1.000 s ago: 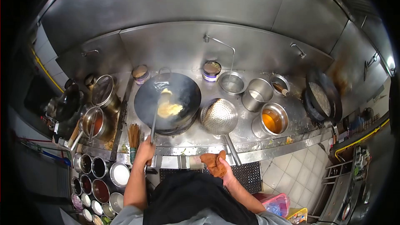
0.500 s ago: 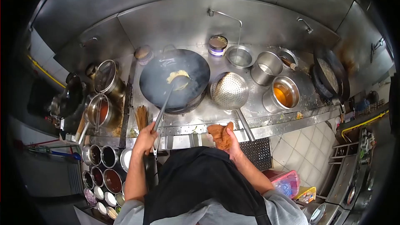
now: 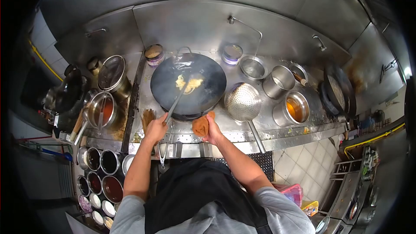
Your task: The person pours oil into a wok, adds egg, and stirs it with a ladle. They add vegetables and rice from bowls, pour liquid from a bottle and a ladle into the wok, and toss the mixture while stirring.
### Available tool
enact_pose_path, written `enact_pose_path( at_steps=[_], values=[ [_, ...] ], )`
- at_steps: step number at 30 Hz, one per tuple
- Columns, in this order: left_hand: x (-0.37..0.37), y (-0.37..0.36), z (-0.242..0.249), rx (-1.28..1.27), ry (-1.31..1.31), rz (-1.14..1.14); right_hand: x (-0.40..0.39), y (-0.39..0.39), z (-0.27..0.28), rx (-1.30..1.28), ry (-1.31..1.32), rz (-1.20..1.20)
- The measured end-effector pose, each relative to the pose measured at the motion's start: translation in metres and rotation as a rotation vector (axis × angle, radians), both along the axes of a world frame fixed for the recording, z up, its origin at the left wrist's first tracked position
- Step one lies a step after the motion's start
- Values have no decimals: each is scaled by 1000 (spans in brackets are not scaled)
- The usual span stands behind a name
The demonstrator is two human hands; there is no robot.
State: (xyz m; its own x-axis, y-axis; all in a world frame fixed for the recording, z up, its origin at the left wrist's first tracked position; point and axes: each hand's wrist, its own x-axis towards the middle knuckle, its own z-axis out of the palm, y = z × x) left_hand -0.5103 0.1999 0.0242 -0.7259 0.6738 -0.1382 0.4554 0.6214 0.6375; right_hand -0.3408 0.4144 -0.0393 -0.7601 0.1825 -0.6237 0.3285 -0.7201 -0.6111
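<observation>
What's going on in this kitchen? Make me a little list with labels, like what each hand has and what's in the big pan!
Place: steel cooking counter
Left hand: grips a long ladle that reaches into the wok
Right hand: holds a brown cloth at the wok's near edge
Wok: dark, with yellow food in the middle
Right of wok: perforated strainer, pot of orange liquid
Lower left: small bowls of sauces

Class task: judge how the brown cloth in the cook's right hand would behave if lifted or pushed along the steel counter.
The brown cloth bunches into folds in the right hand, so it is probably floppy and would drape if lifted. It looks light for its size. Pushed along the steel counter, it would likely crumple rather than roll or tip.
</observation>
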Motion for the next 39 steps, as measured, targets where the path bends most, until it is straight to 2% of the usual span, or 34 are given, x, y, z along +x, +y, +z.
enact_pose_path(
  at_steps=[1, 4, 6, 8, 10, 13, 15, 17, 19, 20, 22, 25, 29, 30, 32, 33, 34, 35, 37, 38, 39],
  values=[
    [4, -14, 6, -18, 69, -88, -12, 2, -1, 3, 3, 2],
    [26, -48, 48, -90, 58, -153, -36, 3, -4, -38, -165, 49],
    [24, -54, 57, -104, 30, -137, -47, -1, -10, -58, -167, 14],
    [21, -49, 47, -123, 28, -86, -53, -4, -21, -79, -177, -18],
    [13, -27, 13, -88, 67, -51, -60, -5, -29, -157, -152, -66],
    [12, -10, 4, -41, 94, 18, -64, 0, -22, -203, -219, -67],
    [13, -20, 22, -43, 29, -55, -65, 7, -30, -197, -202, -51],
    [26, -35, 61, -107, 58, -95, -67, 9, -39, -201, -184, -34],
    [41, -56, 75, -184, 198, -154, -65, 6, -46, -180, -164, -137],
    [46, -66, 94, -186, 200, -157, -58, 0, -36, -184, -162, -138],
    [54, -82, 132, -169, -9, -155, -40, -16, 5, -173, -87, -247],
    [60, -77, 149, -221, 10, -207, -32, -31, 19, -203, -92, -291],
    [61, -52, 71, -208, 185, -152, -32, -43, 30, -135, -106, -316],
    [65, -51, 55, -176, 237, -133, -18, -48, 12, -142, 4, -314],
    [82, -63, 54, -154, 292, -94, 34, -73, -8, -200, 121, -239],
    [90, -68, 57, -126, 346, -46, 66, -73, -25, -184, 183, -72],
    [99, -78, 76, -114, 325, -40, 77, -81, -42, -126, 53, -127],
    [100, -87, 94, -118, 322, -43, 75, -80, -32, -130, 50, -129],
    [104, -111, 123, -72, 139, -72, 69, -71, 15, -157, 138, -139],
    [104, -116, 140, -145, 99, -74, 48, -65, 34, -172, 45, -254],
    [102, -118, 158, -221, 63, -79, 33, -52, 44, -146, 55, -251]
  ],
)
